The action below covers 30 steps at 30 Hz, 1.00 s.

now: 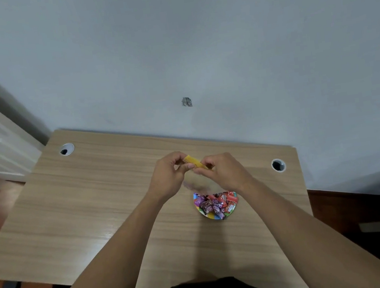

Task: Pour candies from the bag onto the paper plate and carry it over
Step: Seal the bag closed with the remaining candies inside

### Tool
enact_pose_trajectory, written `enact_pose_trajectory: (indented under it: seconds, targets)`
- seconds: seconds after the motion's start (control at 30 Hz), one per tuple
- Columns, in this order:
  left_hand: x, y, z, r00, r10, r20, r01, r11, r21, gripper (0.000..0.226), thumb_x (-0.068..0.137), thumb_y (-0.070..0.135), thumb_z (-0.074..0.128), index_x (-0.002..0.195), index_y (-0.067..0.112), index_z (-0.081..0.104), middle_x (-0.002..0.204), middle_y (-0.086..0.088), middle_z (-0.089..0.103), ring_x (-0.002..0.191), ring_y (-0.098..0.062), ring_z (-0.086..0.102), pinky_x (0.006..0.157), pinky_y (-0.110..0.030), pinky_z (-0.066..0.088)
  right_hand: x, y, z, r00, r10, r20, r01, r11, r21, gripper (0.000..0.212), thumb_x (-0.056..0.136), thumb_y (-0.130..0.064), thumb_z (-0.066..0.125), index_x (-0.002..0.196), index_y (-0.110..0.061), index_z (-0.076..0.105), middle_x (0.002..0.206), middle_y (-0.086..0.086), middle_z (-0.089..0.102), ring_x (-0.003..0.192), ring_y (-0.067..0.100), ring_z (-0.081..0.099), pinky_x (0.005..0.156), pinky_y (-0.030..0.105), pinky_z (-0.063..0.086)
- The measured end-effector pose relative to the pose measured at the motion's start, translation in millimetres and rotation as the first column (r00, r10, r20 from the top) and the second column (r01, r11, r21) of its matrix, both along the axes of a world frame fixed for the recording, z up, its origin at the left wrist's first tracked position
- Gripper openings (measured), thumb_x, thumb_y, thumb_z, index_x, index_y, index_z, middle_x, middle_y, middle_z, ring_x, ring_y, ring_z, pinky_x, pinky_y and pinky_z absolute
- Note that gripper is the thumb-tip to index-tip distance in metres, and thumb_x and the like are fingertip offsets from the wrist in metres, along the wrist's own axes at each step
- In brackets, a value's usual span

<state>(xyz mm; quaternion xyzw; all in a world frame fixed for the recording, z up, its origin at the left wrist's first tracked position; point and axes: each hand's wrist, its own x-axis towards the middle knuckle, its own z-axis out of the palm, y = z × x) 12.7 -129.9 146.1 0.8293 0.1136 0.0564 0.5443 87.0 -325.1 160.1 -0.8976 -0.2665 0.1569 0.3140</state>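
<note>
Holding a folded yellow bag [195, 163] pinched between both hands, left [167, 175] and right [224, 170], above desk [83, 206]. Plate [209, 216] heaped with candies [216, 204]: light, floppy; likely grip opposite rims.

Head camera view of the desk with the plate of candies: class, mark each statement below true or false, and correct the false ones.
1. Both hands hold a yellow strip above the desk. True: the left hand and right hand pinch the yellow strip between them.
2. The paper plate is empty. False: the paper plate holds a heap of wrapped candies.
3. The plate sits on the floor. False: it rests on the wooden desk.
4. The desk has two round cable holes. True: cable holes sit near both far corners.
</note>
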Motion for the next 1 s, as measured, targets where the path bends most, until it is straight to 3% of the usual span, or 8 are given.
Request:
enact_pose_trajectory:
  seconds: [0.13, 0.33, 0.47, 0.53, 0.63, 0.8, 1.0]
  targets:
    - [0.1, -9.4, 1.2, 0.998, 0.053, 0.014, -0.053, 0.999, -0.004, 0.003, 0.089, 0.014, 0.082, 0.088, 0.015, 0.080, 0.082, 0.004, 0.079, 0.077, -0.002, 0.067, 0.072, -0.011, 0.046, 0.9, -3.9, -0.2, 0.998, -0.011, 0.055, 0.012, 1.000, -0.017, 0.039, 0.094, -0.062, 0.071, 0.080, -0.025, 0.073, 0.062, -0.002, 0.062, 0.054, 0.013, 0.050, 0.056, 0.037, 0.041]
    - [3.4, -15.5, -0.9, 0.993, 0.108, -0.036, -0.113, 0.982, -0.154, 0.009, 0.089, 0.015, 0.083, 0.080, 0.015, 0.079, 0.077, 0.005, 0.075, 0.072, -0.006, 0.061, 0.072, -0.023, 0.047, 5.9, -13.6, -6.1, 0.997, -0.023, 0.071, 0.026, 0.998, -0.049, 0.047, 0.093, -0.069, 0.064, 0.085, -0.024, 0.074, 0.069, -0.002, 0.068, 0.063, 0.018, 0.061, 0.061, 0.043, 0.051]
    - [2.9, -12.8, 1.5, 0.989, 0.131, -0.061, -0.141, 0.972, -0.188, 0.009, 0.093, 0.015, 0.079, 0.086, 0.010, 0.083, 0.086, -0.001, 0.082, 0.083, -0.010, 0.070, 0.083, -0.031, 0.052, 7.3, -18.6, -11.1, 0.997, -0.027, 0.076, 0.034, 0.995, -0.089, 0.044, 0.092, -0.070, 0.064, 0.078, -0.028, 0.068, 0.068, -0.006, 0.067, 0.062, 0.013, 0.060, 0.062, 0.041, 0.051]
    - [3.8, -5.9, 5.6, 0.986, 0.157, -0.062, -0.166, 0.967, -0.194, 0.010, 0.094, 0.015, 0.078, 0.086, 0.011, 0.084, 0.089, -0.001, 0.083, 0.087, -0.009, 0.072, 0.085, -0.025, 0.052, 7.8, -23.7, -13.5, 0.997, -0.023, 0.075, 0.031, 0.994, -0.102, 0.036, 0.094, -0.064, 0.069, 0.075, -0.034, 0.061, 0.065, -0.011, 0.060, 0.060, 0.005, 0.053, 0.061, 0.037, 0.045]
    - [3.5, 6.6, 9.5, 0.982, 0.184, -0.051, -0.190, 0.964, -0.184, 0.012, 0.094, 0.015, 0.078, 0.084, 0.015, 0.084, 0.088, 0.002, 0.084, 0.085, -0.002, 0.071, 0.081, -0.015, 0.050, 6.2, -32.4, -19.1, 0.997, -0.031, 0.066, 0.039, 0.993, -0.115, 0.036, 0.094, -0.065, 0.068, 0.076, -0.035, 0.059, 0.064, -0.011, 0.058, 0.060, 0.007, 0.052, 0.059, 0.034, 0.041]
    - [-0.5, 17.3, 10.0, 0.967, 0.247, -0.061, -0.254, 0.948, -0.190, 0.014, 0.096, 0.011, 0.075, 0.086, 0.017, 0.082, 0.074, 0.024, 0.078, 0.074, 0.014, 0.067, 0.074, -0.004, 0.046, 2.2, -38.0, -30.3, 0.998, -0.036, 0.049, 0.042, 0.992, -0.121, 0.033, 0.094, -0.066, 0.067, 0.081, -0.036, 0.065, 0.067, -0.011, 0.063, 0.064, 0.012, 0.059, 0.062, 0.036, 0.047]
    - [-2.8, 26.2, 5.1, 0.943, 0.324, -0.075, -0.333, 0.910, -0.249, 0.020, 0.097, 0.014, 0.074, 0.081, 0.024, 0.080, 0.078, 0.013, 0.079, 0.079, 0.003, 0.068, 0.078, -0.008, 0.050, -0.1, -41.3, -30.3, 0.998, -0.025, 0.062, 0.032, 0.992, -0.118, 0.033, 0.096, -0.067, 0.065, 0.080, -0.038, 0.062, 0.065, -0.010, 0.063, 0.059, 0.008, 0.056, 0.058, 0.033, 0.042]
